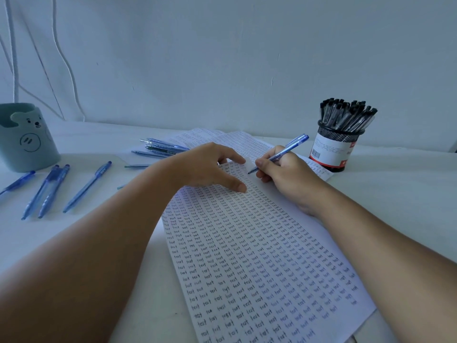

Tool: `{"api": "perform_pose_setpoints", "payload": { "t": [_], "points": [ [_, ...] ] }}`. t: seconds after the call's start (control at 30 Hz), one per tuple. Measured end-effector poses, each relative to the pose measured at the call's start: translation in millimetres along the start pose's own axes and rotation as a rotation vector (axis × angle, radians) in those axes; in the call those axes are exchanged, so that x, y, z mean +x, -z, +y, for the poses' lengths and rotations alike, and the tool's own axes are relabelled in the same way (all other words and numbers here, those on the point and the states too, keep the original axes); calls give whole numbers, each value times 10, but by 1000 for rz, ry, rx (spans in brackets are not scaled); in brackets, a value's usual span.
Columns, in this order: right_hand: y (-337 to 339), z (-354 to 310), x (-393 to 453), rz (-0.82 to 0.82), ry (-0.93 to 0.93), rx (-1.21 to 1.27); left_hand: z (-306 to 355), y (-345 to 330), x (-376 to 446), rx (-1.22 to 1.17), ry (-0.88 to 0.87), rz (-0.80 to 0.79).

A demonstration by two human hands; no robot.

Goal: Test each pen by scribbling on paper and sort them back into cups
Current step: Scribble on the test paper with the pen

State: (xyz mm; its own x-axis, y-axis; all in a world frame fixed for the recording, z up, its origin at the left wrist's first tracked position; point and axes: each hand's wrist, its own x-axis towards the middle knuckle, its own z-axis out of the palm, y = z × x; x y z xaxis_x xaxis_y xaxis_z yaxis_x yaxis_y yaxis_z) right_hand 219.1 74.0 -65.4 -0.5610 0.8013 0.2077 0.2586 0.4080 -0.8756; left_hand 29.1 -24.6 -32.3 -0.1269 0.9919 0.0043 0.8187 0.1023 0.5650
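Observation:
A sheet of paper [247, 256] covered in rows of the handwritten word "test" lies in front of me. My right hand [284, 172] grips a blue pen [286, 151] with its tip touching the paper near the top edge. My left hand [210, 167] rests on the paper with spread fingers, holding the sheet down. A black mesh cup [332, 151] full of black-capped pens [346, 115] stands at the back right. A teal bear cup [24, 137] stands at the far left.
Several blue pens [52, 189] lie loose on the white table [395, 194] left of the paper. More blue pens [160, 147] are piled behind my left hand on other written sheets [222, 137]. White cables [66, 63] hang on the wall at the left.

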Motion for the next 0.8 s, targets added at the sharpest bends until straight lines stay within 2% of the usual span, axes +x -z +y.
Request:
{"api": "perform_pose_setpoints", "payload": {
  "t": [0.8],
  "points": [
    [-6, -30, -7, -7, -2, -50, -7, -11, -11, -31, 4, 2]
  ]
}}
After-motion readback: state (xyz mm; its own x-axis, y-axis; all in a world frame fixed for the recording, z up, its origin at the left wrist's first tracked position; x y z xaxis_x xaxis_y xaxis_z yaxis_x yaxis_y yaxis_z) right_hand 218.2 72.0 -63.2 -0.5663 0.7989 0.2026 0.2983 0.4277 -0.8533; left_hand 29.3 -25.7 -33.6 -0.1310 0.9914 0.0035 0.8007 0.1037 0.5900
